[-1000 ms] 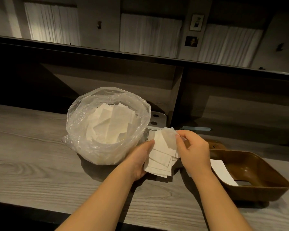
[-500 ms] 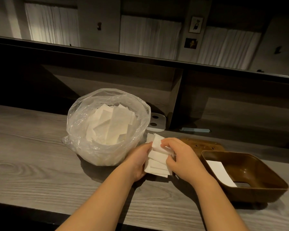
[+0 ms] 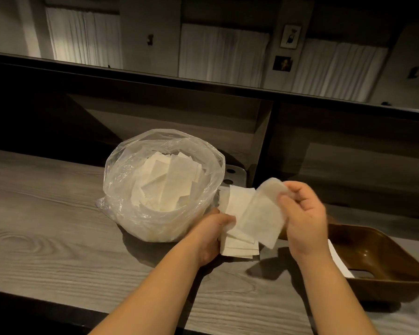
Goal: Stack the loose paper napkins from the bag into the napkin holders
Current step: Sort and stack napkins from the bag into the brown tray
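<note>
Both bare forearms extend forward from the lower edge of the view and converge toward the centre. The left hand [image 3: 209, 234] is positioned thumb side up, with the fingers curled around the left edge of a stack of napkins [image 3: 237, 245] and the thumb on top. The right hand [image 3: 302, 216] is raised higher, with its back toward the camera and the wrist slightly bent. Its thumb and fingertips pinch the upper corner of a single napkin [image 3: 261, 216]; the remaining fingers are loosely curled.
</note>
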Motion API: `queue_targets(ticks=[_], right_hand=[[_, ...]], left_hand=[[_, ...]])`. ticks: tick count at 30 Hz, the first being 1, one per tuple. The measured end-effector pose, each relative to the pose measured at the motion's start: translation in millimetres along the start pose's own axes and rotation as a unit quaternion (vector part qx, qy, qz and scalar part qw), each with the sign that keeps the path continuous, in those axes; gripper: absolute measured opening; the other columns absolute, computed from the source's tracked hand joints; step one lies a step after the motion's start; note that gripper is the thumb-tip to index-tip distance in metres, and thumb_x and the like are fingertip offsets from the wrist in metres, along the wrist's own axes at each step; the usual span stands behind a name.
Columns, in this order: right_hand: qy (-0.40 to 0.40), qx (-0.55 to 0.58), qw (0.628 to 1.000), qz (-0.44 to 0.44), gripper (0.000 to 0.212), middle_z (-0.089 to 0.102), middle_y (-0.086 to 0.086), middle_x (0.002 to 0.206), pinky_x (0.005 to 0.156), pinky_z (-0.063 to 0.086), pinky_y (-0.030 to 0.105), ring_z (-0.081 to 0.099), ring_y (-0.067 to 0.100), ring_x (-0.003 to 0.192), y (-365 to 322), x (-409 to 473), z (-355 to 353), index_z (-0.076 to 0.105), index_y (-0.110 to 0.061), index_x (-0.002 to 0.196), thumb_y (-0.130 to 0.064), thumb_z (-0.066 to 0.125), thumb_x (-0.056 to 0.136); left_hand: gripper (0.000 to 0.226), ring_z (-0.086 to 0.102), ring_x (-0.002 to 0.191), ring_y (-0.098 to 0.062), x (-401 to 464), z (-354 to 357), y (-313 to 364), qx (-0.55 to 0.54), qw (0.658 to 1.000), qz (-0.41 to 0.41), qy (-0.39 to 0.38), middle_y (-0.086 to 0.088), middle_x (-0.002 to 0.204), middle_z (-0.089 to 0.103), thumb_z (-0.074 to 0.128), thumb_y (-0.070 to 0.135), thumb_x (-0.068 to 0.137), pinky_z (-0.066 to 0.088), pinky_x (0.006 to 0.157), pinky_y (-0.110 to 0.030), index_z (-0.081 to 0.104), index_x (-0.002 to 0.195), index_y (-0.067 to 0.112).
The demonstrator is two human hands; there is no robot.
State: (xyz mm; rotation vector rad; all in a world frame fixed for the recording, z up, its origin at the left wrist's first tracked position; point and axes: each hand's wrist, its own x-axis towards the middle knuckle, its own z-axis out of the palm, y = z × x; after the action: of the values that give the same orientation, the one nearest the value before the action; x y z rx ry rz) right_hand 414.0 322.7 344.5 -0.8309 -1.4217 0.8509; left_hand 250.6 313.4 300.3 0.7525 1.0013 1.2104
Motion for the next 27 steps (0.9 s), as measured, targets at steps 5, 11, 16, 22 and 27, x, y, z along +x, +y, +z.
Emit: queue_targets(ticks=[5,11,16,22,27], right_hand=[[-0.084,-0.262,0.961,0.034,0.021,0.059,-0.013,0.103,0.062,0.045,0.013,0.059,0.004,0.091,20,2,15,0.052,-0.036,0.102,-0.019,0.061,0.095],[-0.022,-0.290,0.957,0.004,0.037,0.053,-0.003,0.126,0.080,0.046,0.023,0.052,0.016,0.114,27,9,11,0.051,-0.030,0.125,-0.021,0.064,0.093],[-0.106,-0.302,0.946,0.057,0.064,0.035,-0.006,0.147,0.106,0.039,0.043,0.032,0.019,0.136,24,9,8,0.039,-0.033,0.141,-0.036,0.072,0.086],[-0.072,-0.216,0.974,0.009,0.044,0.044,-0.015,0.131,0.099,0.047,0.039,0.043,0.014,0.123,15,7,7,0.045,-0.049,0.092,-0.020,0.077,0.081],[-0.095,-0.253,0.958,-0.094,0.029,0.043,-0.030,0.130,0.107,0.028,0.034,0.030,0.006,0.136,16,5,5,0.061,-0.038,0.076,-0.016,0.079,0.078]], left_hand=[[0.030,0.072,0.091,-0.025,0,1,1,-0.015,0.999,0.009,-0.042,-0.009,0.101,0.076,0.050,0.034,0.100,0.056,0.081,-0.040,0.065,0.119,0.016],[0.023,0.068,0.098,-0.026,-4,2,-1,0.066,0.995,0.031,-0.069,-0.007,0.107,0.071,0.053,0.016,0.099,0.057,0.078,-0.038,0.057,0.118,0.029],[0.033,0.068,0.103,-0.026,-6,1,-1,0.092,0.992,0.054,-0.073,-0.005,0.110,0.073,0.062,0.023,0.095,0.056,0.085,-0.041,0.058,0.127,0.031],[0.034,0.066,0.108,-0.029,-7,-1,0,0.092,0.991,0.058,-0.080,-0.008,0.116,0.070,0.062,0.021,0.095,0.056,0.091,-0.044,0.057,0.127,0.031],[0.037,0.065,0.108,-0.028,-5,0,0,0.074,0.993,0.060,-0.064,-0.009,0.117,0.070,0.062,0.020,0.094,0.055,0.086,-0.039,0.057,0.130,0.028]])
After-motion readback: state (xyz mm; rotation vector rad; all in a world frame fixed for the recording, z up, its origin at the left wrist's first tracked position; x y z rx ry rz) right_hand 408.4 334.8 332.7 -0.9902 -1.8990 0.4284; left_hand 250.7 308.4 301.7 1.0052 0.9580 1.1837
